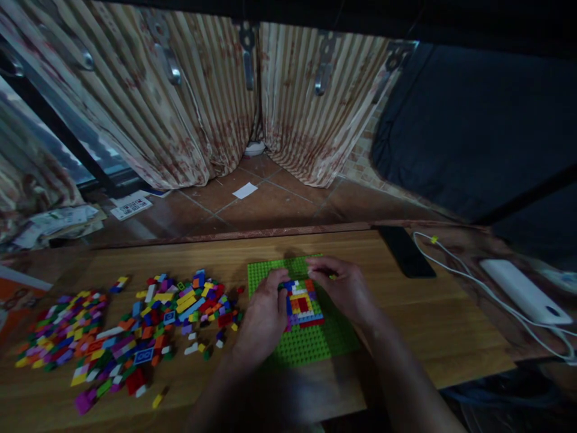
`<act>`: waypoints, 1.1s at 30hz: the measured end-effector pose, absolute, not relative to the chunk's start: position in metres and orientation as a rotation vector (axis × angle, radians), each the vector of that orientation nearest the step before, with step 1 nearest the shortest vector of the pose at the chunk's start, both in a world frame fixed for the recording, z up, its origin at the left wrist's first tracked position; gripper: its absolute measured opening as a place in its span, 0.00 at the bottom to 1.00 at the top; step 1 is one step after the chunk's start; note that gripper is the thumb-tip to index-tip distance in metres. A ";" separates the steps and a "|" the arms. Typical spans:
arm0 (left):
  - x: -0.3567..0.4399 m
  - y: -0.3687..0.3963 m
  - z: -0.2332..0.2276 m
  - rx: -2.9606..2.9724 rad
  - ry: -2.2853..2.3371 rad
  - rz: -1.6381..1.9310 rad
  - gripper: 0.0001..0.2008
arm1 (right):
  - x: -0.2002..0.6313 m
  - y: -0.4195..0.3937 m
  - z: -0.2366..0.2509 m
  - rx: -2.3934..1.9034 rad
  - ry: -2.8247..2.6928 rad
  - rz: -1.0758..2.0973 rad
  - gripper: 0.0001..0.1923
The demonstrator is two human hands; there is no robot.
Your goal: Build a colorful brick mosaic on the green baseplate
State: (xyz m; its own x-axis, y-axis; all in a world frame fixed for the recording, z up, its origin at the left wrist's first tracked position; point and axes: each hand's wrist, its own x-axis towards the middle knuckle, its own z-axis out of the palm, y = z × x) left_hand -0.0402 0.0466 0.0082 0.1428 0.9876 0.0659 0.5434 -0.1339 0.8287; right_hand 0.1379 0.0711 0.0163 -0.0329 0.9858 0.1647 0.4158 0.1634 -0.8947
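Note:
A green studded baseplate (pixel 311 343) lies on the wooden table (pixel 433 319) in front of me. On it sits a small square build of coloured bricks (pixel 303 304) with a red centre and rings of yellow, white, blue and purple. My left hand (pixel 261 319) rests on the plate's left side, fingertips touching the build's upper left corner. My right hand (pixel 345 288) curls over the build's upper right corner, fingers pinched at its top edge. Whether either hand holds a loose brick is hidden by the fingers.
Loose bricks of many colours (pixel 148 325) spread over the table's left half, with a second heap (pixel 58 328) further left. A black phone (pixel 406 251), a white cable (pixel 455 270) and a white power bank (pixel 523 290) lie at the right. Tiled floor and curtains are behind the table.

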 end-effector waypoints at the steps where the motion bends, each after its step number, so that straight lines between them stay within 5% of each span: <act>1: -0.040 0.046 0.008 1.792 1.475 0.854 0.16 | 0.139 0.071 0.016 -1.375 -1.607 0.843 0.12; 16: -0.043 0.046 0.009 2.032 1.328 0.867 0.16 | 0.127 0.068 0.021 -1.408 -1.945 0.757 0.24; 33: -0.043 0.046 0.010 2.027 1.298 0.885 0.17 | 0.132 0.076 0.012 -1.381 -1.806 1.035 0.18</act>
State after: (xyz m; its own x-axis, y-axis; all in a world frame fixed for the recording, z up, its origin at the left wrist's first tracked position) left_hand -0.0429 0.0465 0.0096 0.3100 0.9237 0.2251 0.5471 -0.3669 0.7523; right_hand 0.1319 0.0762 0.0117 -0.2495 0.9681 0.0217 0.4708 0.1409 -0.8709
